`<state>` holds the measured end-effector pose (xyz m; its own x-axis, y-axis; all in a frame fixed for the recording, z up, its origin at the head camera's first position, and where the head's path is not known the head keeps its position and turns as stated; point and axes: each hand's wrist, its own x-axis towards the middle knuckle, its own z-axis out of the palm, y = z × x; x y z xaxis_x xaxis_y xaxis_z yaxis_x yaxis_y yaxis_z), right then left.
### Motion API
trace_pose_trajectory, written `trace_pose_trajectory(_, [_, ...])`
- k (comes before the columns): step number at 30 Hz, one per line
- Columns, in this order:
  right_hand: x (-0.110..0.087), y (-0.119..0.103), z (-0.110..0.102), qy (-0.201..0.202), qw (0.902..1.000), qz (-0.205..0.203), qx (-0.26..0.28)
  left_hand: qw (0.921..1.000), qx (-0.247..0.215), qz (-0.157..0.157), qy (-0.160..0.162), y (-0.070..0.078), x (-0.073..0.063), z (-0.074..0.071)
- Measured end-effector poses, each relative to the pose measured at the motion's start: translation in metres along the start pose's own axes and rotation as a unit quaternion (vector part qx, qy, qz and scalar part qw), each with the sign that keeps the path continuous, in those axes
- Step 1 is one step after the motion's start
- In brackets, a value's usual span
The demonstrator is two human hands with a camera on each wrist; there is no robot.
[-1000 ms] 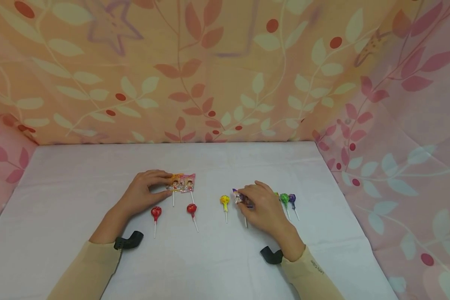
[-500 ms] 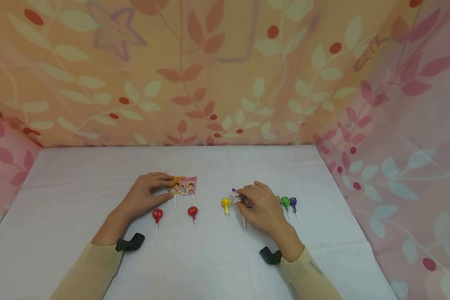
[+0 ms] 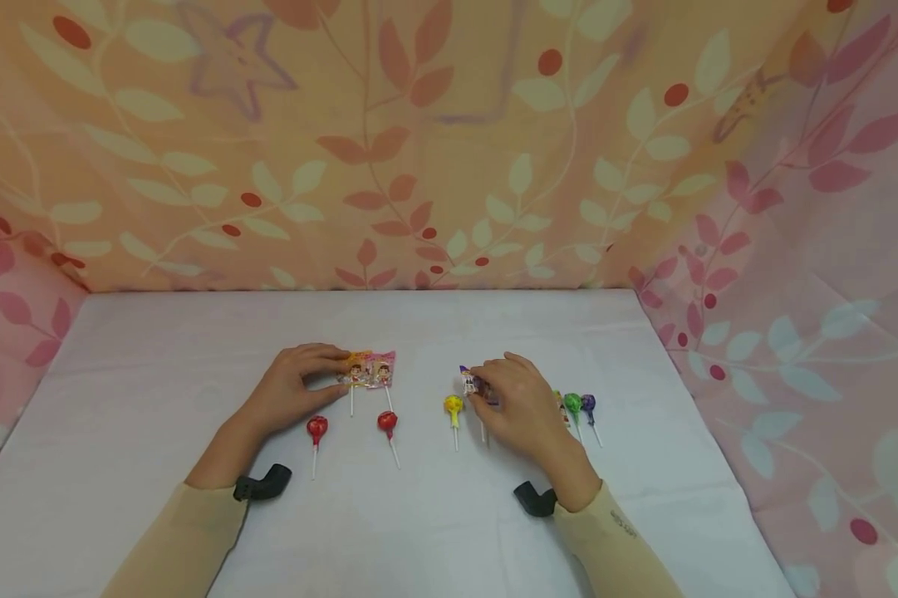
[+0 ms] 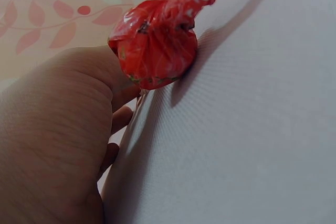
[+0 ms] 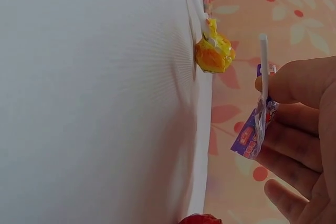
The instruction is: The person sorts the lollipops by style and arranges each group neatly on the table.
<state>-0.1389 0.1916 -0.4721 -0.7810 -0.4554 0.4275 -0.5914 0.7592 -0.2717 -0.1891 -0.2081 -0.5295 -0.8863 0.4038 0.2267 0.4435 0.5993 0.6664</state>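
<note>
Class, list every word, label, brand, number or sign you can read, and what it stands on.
No text reads clearly.
Purple wrapper in the right hand: printed, too blurred to read.
Right sleeve: small dark print, too blurred to read.
Orange wrapper, pink wrapper: any lettering too small to read.

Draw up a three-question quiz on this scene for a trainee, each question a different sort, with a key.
1. The right hand pinches: a) a purple flat-wrapped lollipop; b) a green round one; c) a bare stick.
2. True or false: the yellow lollipop lies between the right hand and the left hand.
3. Fill in: the two round lollipops nearest the left hand have ____ wrappers.

Key: 1 a; 2 true; 3 red.
</note>
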Motion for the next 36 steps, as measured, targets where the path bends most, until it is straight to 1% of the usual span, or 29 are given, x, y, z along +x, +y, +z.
trace_pose_trajectory(6, [0.006, -0.001, 0.003, 0.009, 0.9999, -0.002, 0.008, 0.9999, 0.004, 0.011, 0.007, -0.001, 0.0, 0.001])
trace_pose_trajectory(10, [0.011, 0.0, 0.003, 0.013, 0.9999, 0.0, 0.008, 0.9998, 0.011, 0.014, 0.005, -0.002, 0.002, 0.0])
trace_pose_trajectory(17, [0.015, 0.0, 0.004, 0.009, 0.9998, 0.003, 0.015, 1.0, -0.001, 0.002, 0.002, 0.001, 0.001, -0.001])
trace_pose_trajectory(23, [0.018, -0.002, 0.005, 0.009, 0.9998, 0.003, 0.02, 1.0, -0.001, 0.003, 0.001, 0.0, 0.0, 0.002])
trace_pose_trajectory(31, [0.032, -0.008, 0.012, 0.004, 0.9997, -0.006, 0.025, 1.0, -0.002, 0.004, 0.001, 0.001, -0.001, -0.001])
trace_pose_trajectory(36, [0.039, -0.011, 0.015, 0.011, 0.9995, -0.015, 0.025, 1.0, -0.005, 0.004, 0.001, 0.002, 0.001, 0.0])
